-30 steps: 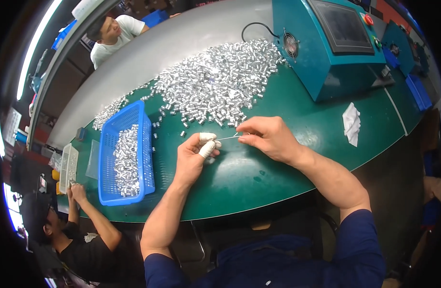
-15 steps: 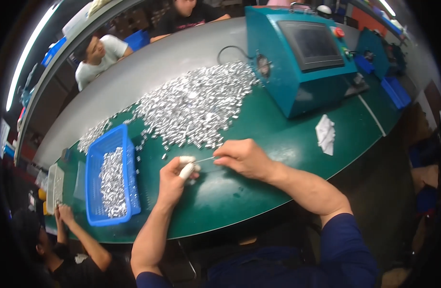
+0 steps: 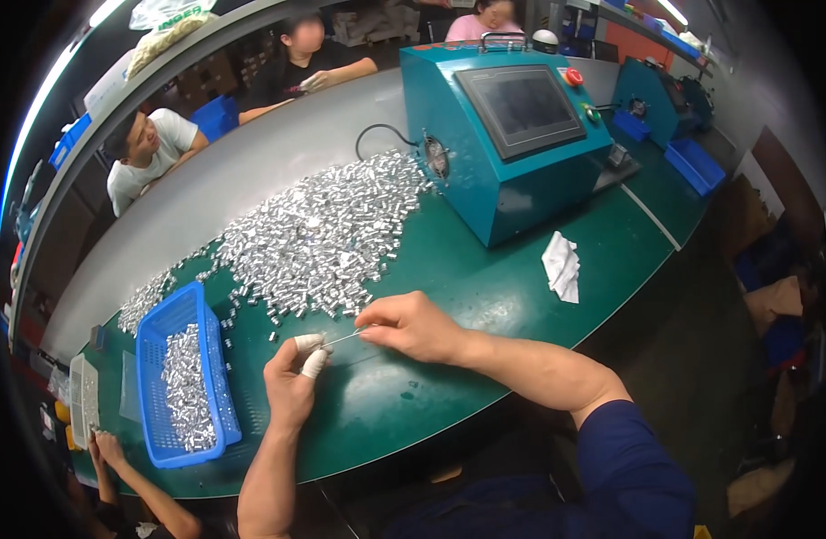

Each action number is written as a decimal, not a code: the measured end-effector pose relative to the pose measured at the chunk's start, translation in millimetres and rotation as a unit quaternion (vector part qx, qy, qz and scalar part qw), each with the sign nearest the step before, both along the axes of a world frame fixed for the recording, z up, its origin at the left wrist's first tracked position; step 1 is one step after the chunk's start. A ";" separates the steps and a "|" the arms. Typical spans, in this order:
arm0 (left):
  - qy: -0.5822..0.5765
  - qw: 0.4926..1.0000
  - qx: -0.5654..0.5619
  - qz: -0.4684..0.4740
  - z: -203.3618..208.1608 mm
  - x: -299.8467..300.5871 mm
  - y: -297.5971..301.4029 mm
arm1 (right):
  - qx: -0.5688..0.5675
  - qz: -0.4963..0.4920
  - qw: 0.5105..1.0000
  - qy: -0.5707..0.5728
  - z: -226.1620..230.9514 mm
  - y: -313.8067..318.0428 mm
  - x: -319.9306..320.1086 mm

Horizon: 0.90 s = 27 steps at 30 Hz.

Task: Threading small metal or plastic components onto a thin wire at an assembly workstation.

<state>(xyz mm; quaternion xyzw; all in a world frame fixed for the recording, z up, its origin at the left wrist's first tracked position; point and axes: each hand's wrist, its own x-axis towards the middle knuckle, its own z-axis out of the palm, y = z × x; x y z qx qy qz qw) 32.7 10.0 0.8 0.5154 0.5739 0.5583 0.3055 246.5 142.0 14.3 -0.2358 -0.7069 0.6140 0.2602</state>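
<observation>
Above the near part of the green tabletop [image 3: 458, 377], my two hands work close together. My left hand [image 3: 292, 382] wears white covers on thumb and forefinger, which are pinched together. Whatever small piece they hold is too small to make out. A thin metal rod [image 3: 343, 338] spans the gap, its left end meeting those covered fingertips. Thumb and forefinger of my right hand [image 3: 415, 328] close on the rod's other end. Just beyond both hands spreads a large heap of small silvery metal cylinders [image 3: 314, 234].
Left of my hands stands a blue plastic basket [image 3: 233, 422] with more cylinders inside. A teal machine [image 3: 539, 193] with a screen occupies the back right, near a crumpled white cloth [image 3: 561, 267]. Another person's hands [image 3: 107, 446] are at a pale tray [image 3: 83, 395]; people sit across the table.
The view has shifted, so the table and my hands appear lower and further left. Both hands keep their pinch, and slightly more rod shows between them.
</observation>
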 end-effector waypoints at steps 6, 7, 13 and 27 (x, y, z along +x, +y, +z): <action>0.175 0.983 0.046 0.006 -4.6 -9.6 -1.8 | -0.147 0.066 0.986 -0.041 -1.2 8.1 0.0; 0.190 0.980 0.050 0.005 -4.0 -8.1 -0.7 | -0.188 0.078 0.978 -0.049 -5.1 12.2 1.9; -0.014 1.000 0.005 0.006 -2.5 -1.8 -0.4 | 0.078 0.008 0.996 0.051 -5.4 -5.1 -2.7; -0.040 0.999 -0.021 -0.017 -0.1 4.3 1.0 | -0.010 0.033 0.998 0.058 -1.1 0.2 1.7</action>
